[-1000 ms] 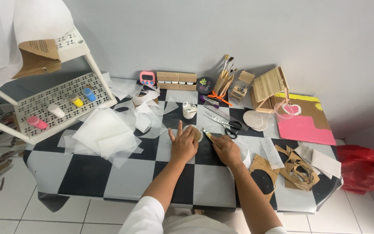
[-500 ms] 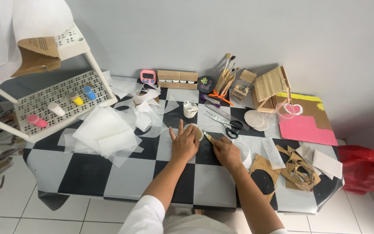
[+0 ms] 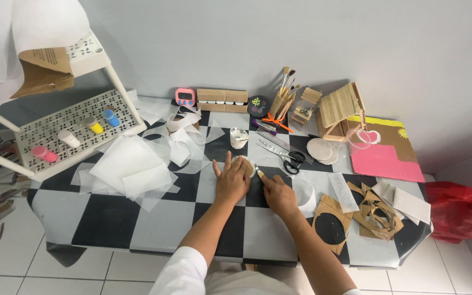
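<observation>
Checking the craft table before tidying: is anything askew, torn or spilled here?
No spill shows. The cardboard scraps at the right edge lie in a jumbled heap with circles cut out, and the translucent sheets are strewn loosely, overlapping. The left hand presses a cardboard disc flat; the right hand holds a small tool.

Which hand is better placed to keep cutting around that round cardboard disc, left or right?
Right, probably. The right hand already holds the small knife with its tip at the edge of the cardboard disc. The left hand lies flat on the disc, pinning it to the table.
</observation>
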